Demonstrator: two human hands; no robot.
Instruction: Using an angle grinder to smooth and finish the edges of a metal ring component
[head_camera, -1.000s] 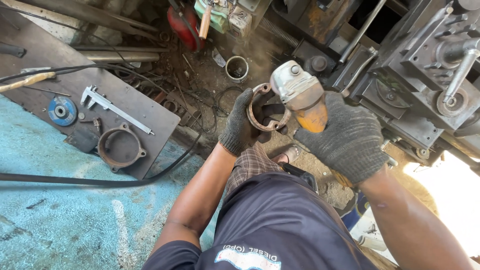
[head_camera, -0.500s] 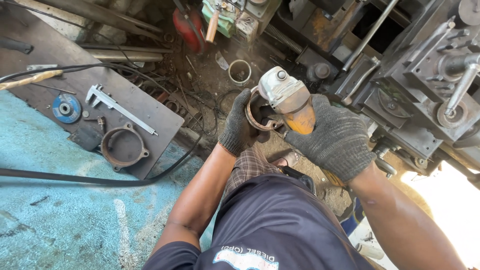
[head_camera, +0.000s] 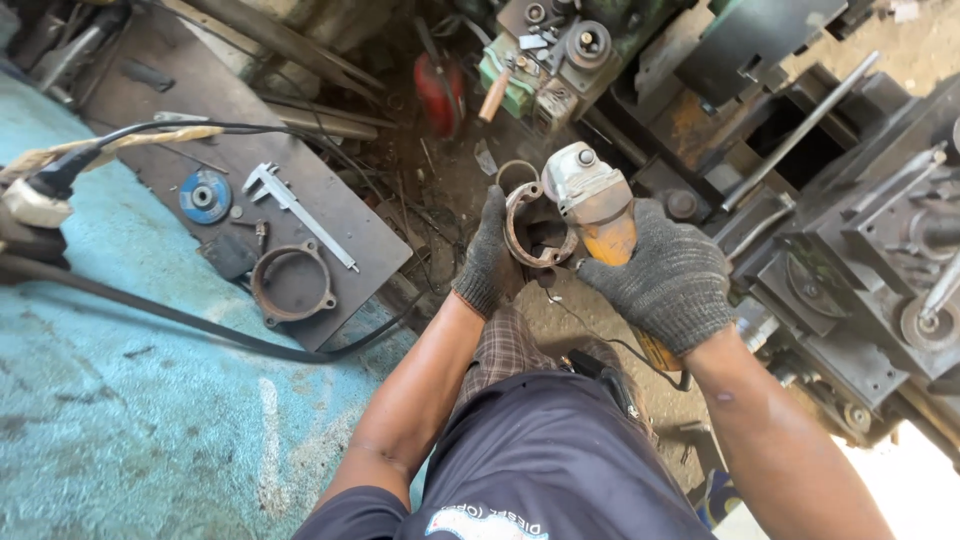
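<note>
we have the ring (head_camera: 536, 225) in our left hand (head_camera: 490, 262), gloved fingers clamped on its left edge, holding it up in front of our knees. our right hand (head_camera: 668, 282) is closed tight round the yellow body of the grinder (head_camera: 595, 205), whose grey head sits right against the ring's right side; we cannot tell whether the disc touches the metal, since the head hides it. the ring looks rusty brown with a rough inner rim, so we judge the grinding is under way with much surface left to clean. a second ring (head_camera: 292, 285) lies flat on the dark plate (head_camera: 330, 215) to our left, near a caliper (head_camera: 300, 215) and a blue disc (head_camera: 205, 195); whether that one is finished we cannot say.

room is tight. to our right the lathe (head_camera: 850, 230) crowds in close, its steel edges and handles just beside our right forearm. ahead, clutter and a red can (head_camera: 440, 92) fill the floor. a thick black cable (head_camera: 180, 318) runs across the blue floor (head_camera: 120, 440) on our left and under the plate's corner, and the grinder's thin cord (head_camera: 610, 345) hangs down by our lap. the open space is left, over the blue floor.
</note>
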